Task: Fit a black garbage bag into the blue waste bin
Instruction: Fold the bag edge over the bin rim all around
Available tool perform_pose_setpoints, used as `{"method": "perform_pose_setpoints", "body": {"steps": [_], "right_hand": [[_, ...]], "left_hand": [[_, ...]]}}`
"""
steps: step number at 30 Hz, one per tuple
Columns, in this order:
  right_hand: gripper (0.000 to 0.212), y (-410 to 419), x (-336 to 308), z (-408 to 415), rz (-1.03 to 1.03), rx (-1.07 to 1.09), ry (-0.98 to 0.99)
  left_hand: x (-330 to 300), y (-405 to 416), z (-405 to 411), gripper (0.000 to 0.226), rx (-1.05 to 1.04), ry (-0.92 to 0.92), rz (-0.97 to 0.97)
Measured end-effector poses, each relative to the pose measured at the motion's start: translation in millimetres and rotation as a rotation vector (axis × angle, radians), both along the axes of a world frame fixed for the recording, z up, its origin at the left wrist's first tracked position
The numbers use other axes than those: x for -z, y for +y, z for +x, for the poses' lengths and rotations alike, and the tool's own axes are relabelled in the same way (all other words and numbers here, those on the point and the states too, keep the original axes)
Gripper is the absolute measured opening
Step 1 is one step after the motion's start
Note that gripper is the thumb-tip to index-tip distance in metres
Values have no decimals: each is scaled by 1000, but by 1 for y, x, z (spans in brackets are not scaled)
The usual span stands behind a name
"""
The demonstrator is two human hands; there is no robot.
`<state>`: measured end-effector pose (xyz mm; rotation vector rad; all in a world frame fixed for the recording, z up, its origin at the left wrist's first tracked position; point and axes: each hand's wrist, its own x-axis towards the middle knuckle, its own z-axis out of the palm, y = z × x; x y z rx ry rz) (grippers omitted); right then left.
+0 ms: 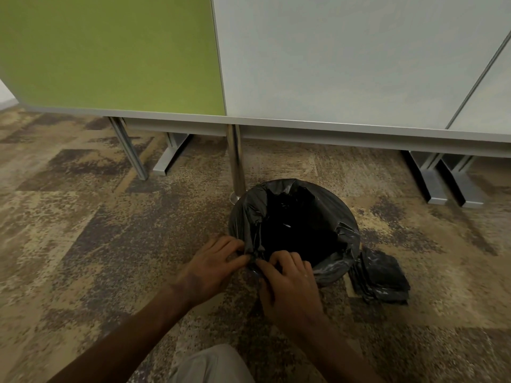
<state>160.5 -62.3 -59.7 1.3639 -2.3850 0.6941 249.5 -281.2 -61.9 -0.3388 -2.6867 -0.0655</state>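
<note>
Black crinkled plastic garbage bag [293, 217] lines the round waste bin [336, 268], folded over its rim; your left hand [210, 268] and right hand [287, 286] pinch a gathered bunch of it between your fingers [265, 268] at the near rim.

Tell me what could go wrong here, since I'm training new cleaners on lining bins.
Both hands, left hand and right hand, bunch the garbage bag at the near rim; pulling hard might tear it or drag the far edge off. The folded spare bags lie close beside the bin and could get kicked.
</note>
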Motion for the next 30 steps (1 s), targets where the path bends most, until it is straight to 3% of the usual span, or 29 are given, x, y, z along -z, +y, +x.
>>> {"method": "perform_pose_setpoints", "body": {"steps": [5,10,14,17,24,30], "right_hand": [[9,-10,0,1,-6,0,55],[13,-18,-7,4,7,-19,104],[11,-19,-2,10,36,-71,263],[20,-15,4,13,16,-101,310],[18,-14,11,11,21,-110,395],[20,-16,8,12,-4,-102,439]], "left_hand": [[14,-3,2,39,-26,24,-37],[23,-1,4,35,-49,82,12],[29,4,8,36,-99,142,31],[37,2,10,38,-127,109,36],[42,3,11,44,-90,121,40],[40,4,9,34,-127,112,10]]}}
